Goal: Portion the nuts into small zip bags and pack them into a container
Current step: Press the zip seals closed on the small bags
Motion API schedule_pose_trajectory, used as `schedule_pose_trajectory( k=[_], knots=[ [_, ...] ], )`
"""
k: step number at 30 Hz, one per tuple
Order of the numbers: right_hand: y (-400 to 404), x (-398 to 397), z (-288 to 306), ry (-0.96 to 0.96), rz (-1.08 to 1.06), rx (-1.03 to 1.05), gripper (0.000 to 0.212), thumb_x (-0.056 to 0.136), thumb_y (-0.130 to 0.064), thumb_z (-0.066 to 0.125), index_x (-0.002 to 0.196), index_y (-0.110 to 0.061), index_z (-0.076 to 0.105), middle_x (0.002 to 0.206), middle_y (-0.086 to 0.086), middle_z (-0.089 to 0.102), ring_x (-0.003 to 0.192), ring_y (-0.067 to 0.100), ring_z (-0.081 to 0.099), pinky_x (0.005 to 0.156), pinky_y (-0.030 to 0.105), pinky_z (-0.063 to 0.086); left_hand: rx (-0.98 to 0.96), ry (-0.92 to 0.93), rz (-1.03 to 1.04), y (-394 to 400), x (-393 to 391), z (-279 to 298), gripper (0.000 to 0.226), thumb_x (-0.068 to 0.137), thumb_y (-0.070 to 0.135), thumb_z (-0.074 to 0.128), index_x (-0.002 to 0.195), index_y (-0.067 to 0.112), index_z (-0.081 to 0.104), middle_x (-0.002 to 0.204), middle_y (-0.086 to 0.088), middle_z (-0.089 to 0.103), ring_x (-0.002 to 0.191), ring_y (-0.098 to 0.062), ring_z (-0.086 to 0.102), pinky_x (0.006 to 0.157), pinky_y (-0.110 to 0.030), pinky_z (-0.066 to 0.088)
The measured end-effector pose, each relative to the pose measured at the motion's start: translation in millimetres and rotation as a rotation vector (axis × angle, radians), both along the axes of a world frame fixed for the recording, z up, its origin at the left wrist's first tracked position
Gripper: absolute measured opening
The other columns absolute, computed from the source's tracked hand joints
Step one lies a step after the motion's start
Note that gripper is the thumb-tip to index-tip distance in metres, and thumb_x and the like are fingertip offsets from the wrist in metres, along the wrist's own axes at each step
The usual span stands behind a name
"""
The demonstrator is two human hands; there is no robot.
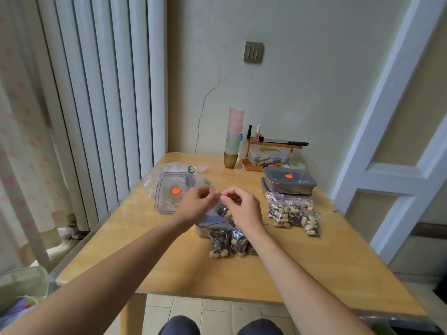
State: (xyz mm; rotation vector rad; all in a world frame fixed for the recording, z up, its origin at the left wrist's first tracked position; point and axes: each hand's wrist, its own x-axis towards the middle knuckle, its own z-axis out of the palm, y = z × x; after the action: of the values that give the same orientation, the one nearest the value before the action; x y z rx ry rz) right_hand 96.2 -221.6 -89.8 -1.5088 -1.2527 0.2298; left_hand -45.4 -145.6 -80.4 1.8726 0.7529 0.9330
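Both hands pinch the top edge of a small zip bag holding peanuts and dark seeds, held above the middle of the wooden table. My left hand grips the bag's left corner, and my right hand grips the right. Under the bag sits an open container, mostly hidden. Filled bags lie in front of it. Several more filled bags lie to the right. A grey lid with an orange dot lies at the left on a clear plastic bag.
A closed grey-lidded metal container stands at the back right. Behind it are a wooden rack with a clear box and small bottles, and a stack of plastic cups. A wall borders the table's far side.
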Motion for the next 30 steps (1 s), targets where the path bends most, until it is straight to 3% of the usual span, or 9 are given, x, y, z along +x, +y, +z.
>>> schedule_pose_trajectory(
  k=[7, 12, 14, 18, 23, 27, 30],
  knots=[
    [0, 0, -1, 0.017, -0.006, -0.011, 0.007, 0.092, -0.02, 0.075, 0.09, -0.024, 0.07, 0.085, -0.009, 0.071, 0.082, 0.004, 0.064, 0.072, 0.014, 0.051, -0.104, -0.034, -0.028, -9, 4, 4, 0.028, 0.104, 0.023, 0.053, 0.089, 0.002, 0.064, 0.076, -0.004, 0.053, 0.068, -0.012, 0.046, 0.065, -0.028, 0.039],
    [3, -2, -2, -0.012, 0.028, -0.031, 0.008, 0.092, -0.019, 0.074, 0.087, -0.022, 0.07, 0.081, -0.007, 0.072, 0.079, 0.012, 0.066, 0.075, 0.029, 0.056, -0.241, -0.078, 0.087, -14, 10, 10, 0.026, 0.1, 0.017, 0.046, 0.076, 0.012, 0.057, 0.071, -0.002, 0.049, 0.068, -0.014, 0.043, 0.062, -0.029, 0.034],
    [4, -5, 0, -0.004, 0.039, -0.028, 0.006, 0.093, -0.017, 0.073, 0.088, -0.019, 0.07, 0.082, -0.005, 0.073, 0.08, 0.013, 0.067, 0.075, 0.029, 0.056, -0.242, -0.072, 0.104, -14, 12, 7, 0.028, 0.101, 0.021, 0.047, 0.078, 0.011, 0.059, 0.073, -0.003, 0.051, 0.07, -0.015, 0.044, 0.064, -0.03, 0.036],
    [4, -5, 1, 0.019, 0.042, -0.031, 0.006, 0.093, -0.017, 0.072, 0.089, -0.015, 0.07, 0.082, -0.005, 0.072, 0.074, 0.004, 0.062, 0.071, 0.017, 0.05, -0.242, -0.141, 0.036, -7, 10, 0, 0.038, 0.104, 0.037, 0.054, 0.088, 0.005, 0.066, 0.075, -0.006, 0.051, 0.07, -0.014, 0.046, 0.062, -0.025, 0.039],
    [6, -1, -3, 0.074, 0.04, -0.023, 0.007, 0.092, -0.016, 0.074, 0.087, -0.019, 0.069, 0.08, -0.007, 0.07, 0.076, 0.005, 0.062, 0.076, 0.029, 0.054, -0.292, -0.206, -0.139, 1, 1, -3, 0.022, 0.101, 0.022, 0.06, 0.098, 0.002, 0.067, 0.061, 0.006, 0.055, 0.056, -0.004, 0.048, 0.055, -0.015, 0.041],
    [3, 1, -4, 0.081, 0.049, -0.002, 0.01, 0.092, -0.014, 0.073, 0.085, -0.019, 0.068, 0.077, -0.008, 0.069, 0.074, 0.003, 0.06, 0.075, 0.028, 0.052, -0.282, -0.1, -0.223, 11, -7, -3, 0.019, 0.101, 0.019, 0.06, 0.089, 0.013, 0.074, 0.066, -0.003, 0.055, 0.06, -0.009, 0.049, 0.059, -0.019, 0.041],
    [3, 2, -5, 0.09, 0.053, -0.012, 0.009, 0.092, -0.015, 0.073, 0.086, -0.02, 0.068, 0.081, -0.006, 0.07, 0.077, 0.007, 0.062, 0.079, 0.034, 0.055, -0.279, -0.123, -0.199, 15, -10, -2, 0.015, 0.097, 0.019, 0.067, 0.091, 0.008, 0.074, 0.07, -0.001, 0.058, 0.062, -0.008, 0.048, 0.059, -0.018, 0.041]
  ],
)
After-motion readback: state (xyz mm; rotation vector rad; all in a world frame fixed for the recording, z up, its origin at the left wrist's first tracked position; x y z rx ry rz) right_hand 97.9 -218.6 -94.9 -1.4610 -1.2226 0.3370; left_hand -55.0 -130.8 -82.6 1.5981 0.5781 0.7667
